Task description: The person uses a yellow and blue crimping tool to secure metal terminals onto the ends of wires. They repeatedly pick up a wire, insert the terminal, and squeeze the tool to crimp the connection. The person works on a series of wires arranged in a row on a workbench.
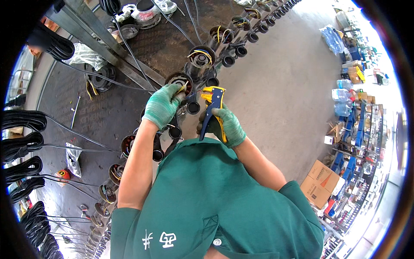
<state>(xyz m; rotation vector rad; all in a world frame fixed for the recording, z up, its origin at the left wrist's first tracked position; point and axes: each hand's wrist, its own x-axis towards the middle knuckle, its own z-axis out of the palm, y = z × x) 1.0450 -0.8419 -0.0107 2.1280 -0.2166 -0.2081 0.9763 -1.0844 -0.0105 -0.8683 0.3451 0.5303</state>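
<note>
My left hand point(162, 105), in a green glove, reaches over the rim of a round pump motor housing point(179, 79). Its fingers are pinched at the yellow wires point(184, 86) inside that housing. My right hand point(229, 125), gloved the same way, is wrapped round the handles of a wire stripper point(213, 108) with blue and yellow parts. The tool stands upright with its yellow jaws just right of the housing, apart from the wires. Another open motor housing point(201, 57) with yellow wires curled inside stands just beyond.
A long row of similar housings point(220, 33) curves along the dark table point(56, 103). Coiled black cables point(23, 121) lie at the left, their leads running to the housings. A metal frame point(103, 43) crosses the table. At the right are a cardboard box point(320, 183) and crowded shelves.
</note>
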